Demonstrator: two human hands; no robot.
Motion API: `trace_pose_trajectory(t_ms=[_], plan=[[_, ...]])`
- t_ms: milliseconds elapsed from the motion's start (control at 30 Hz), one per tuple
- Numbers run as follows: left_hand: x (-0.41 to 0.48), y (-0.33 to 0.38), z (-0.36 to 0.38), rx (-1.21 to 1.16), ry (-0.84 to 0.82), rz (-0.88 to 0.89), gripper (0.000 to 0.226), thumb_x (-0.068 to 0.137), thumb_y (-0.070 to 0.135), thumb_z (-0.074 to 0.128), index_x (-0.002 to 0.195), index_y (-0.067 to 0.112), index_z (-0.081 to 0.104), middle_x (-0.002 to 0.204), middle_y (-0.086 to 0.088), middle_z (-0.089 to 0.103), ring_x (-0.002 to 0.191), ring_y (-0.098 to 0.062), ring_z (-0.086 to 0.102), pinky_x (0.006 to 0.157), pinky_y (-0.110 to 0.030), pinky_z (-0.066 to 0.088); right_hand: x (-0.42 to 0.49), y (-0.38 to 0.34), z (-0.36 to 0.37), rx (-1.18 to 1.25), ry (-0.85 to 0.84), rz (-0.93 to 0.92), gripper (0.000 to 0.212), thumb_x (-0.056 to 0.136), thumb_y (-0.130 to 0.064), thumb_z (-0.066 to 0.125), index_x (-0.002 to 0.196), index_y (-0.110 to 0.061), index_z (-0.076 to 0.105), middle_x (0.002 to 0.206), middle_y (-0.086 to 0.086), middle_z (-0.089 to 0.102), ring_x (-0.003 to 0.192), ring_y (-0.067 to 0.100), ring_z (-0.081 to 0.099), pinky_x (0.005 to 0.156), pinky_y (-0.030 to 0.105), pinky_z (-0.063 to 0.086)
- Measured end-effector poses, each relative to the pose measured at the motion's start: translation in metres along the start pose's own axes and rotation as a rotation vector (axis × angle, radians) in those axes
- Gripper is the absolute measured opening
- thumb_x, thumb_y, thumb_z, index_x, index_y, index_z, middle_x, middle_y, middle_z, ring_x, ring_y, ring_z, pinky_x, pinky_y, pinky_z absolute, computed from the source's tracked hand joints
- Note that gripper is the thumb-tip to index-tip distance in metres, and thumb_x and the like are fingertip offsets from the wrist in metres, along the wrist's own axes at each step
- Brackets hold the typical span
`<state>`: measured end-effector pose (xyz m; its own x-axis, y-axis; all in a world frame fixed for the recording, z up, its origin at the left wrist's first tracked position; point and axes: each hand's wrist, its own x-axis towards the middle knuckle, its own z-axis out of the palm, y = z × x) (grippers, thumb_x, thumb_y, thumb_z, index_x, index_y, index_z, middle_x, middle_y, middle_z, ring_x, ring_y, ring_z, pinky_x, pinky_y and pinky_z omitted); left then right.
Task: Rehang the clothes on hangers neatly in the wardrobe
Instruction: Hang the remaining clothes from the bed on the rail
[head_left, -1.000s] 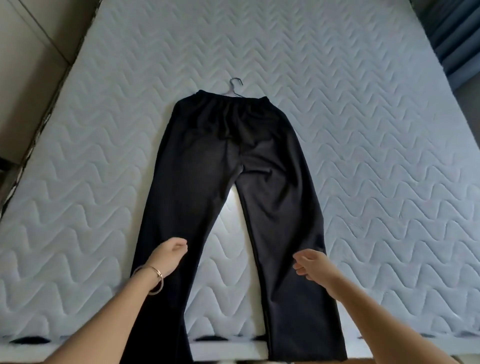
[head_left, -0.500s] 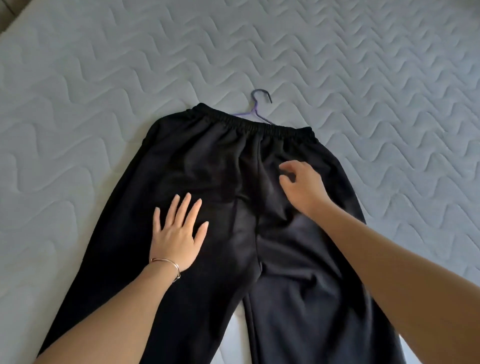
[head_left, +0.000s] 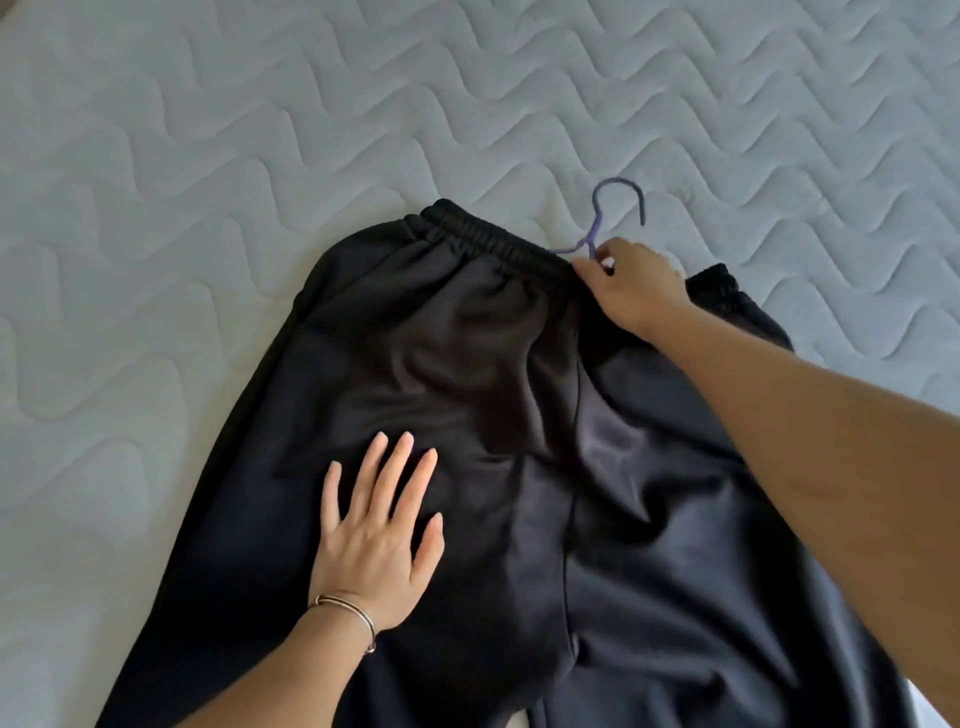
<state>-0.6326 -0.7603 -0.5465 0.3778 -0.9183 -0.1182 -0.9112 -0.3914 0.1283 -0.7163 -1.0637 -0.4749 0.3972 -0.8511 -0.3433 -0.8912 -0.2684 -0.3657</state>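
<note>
Black trousers lie flat on a quilted mattress, waistband at the far end. A purple hanger pokes out from under the waistband; only its hook and neck show. My right hand is at the waistband's middle, fingertips pinched on the hanger's neck where it meets the elastic. My left hand rests flat on the left thigh of the trousers, fingers spread, a thin bracelet on the wrist.
The pale grey mattress with a wavy stitch pattern fills the view around the trousers. The right part of the waistband is bunched and folded behind my right hand.
My right hand has moved from the seat of the trousers up to the waistband and taken the hanger's neck. My left hand stays pressed flat. The view has moved closer.
</note>
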Motion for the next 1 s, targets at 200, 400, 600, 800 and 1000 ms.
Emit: trace_pose_trajectory(t_ms=[200, 400, 600, 800, 1000], plan=[[0.000, 0.001, -0.001, -0.031, 0.017, -0.015, 0.056, 0.083, 0.043, 0.032, 0.135, 0.023, 0.037, 0.144, -0.004, 0.044, 0.137, -0.020, 0.025, 0.109, -0.049, 0.017, -0.070, 0.008, -0.021, 0.256, -0.004, -0.070, 0.025, 0.091, -0.037, 0.051, 0.081, -0.015, 0.048, 0.073, -0.001, 0.049, 0.074, 0.017, 0.046, 0.060, 0.027, 0.034], [-0.005, 0.012, -0.053, -0.408, -0.201, -0.149, 0.052, 0.090, 0.037, 0.044, 0.140, 0.024, 0.034, 0.154, 0.005, 0.024, 0.145, -0.013, 0.012, 0.118, -0.039, 0.006, -0.194, -0.007, -0.054, 0.232, -0.090, -0.192, 0.036, 0.096, -0.034, 0.040, 0.099, -0.003, 0.060, 0.068, 0.002, 0.049, 0.061, 0.013, 0.043, 0.058, 0.024, 0.034], [-0.111, 0.041, -0.198, -0.838, 0.207, -0.096, 0.020, 0.088, 0.009, 0.054, 0.098, 0.027, 0.057, 0.102, 0.005, 0.060, 0.092, 0.005, 0.056, 0.084, -0.004, 0.042, -0.315, -0.046, -0.114, 0.671, -0.167, -0.051, 0.018, 0.090, -0.038, 0.053, 0.091, -0.029, 0.069, 0.100, 0.007, 0.071, 0.093, 0.018, 0.065, 0.093, 0.035, 0.051], [-0.178, 0.090, -0.380, -0.882, 0.225, 0.103, 0.037, 0.085, 0.031, 0.057, 0.121, 0.027, 0.048, 0.119, 0.013, 0.050, 0.104, 0.003, 0.051, 0.084, -0.006, 0.043, -0.423, -0.115, -0.209, 1.044, -0.280, 0.024, 0.021, 0.086, -0.033, 0.061, 0.096, -0.018, 0.072, 0.099, 0.007, 0.072, 0.092, 0.022, 0.068, 0.086, 0.036, 0.055], [-0.260, 0.106, -0.520, -0.829, 0.196, 0.053, 0.060, 0.073, 0.053, 0.063, 0.124, 0.031, 0.042, 0.113, 0.021, 0.050, 0.108, 0.002, 0.051, 0.091, -0.016, 0.043, -0.520, -0.193, -0.313, 1.274, -0.494, -0.166, 0.025, 0.094, -0.024, 0.049, 0.097, -0.003, 0.062, 0.084, 0.010, 0.057, 0.075, 0.021, 0.057, 0.069, 0.030, 0.051]])
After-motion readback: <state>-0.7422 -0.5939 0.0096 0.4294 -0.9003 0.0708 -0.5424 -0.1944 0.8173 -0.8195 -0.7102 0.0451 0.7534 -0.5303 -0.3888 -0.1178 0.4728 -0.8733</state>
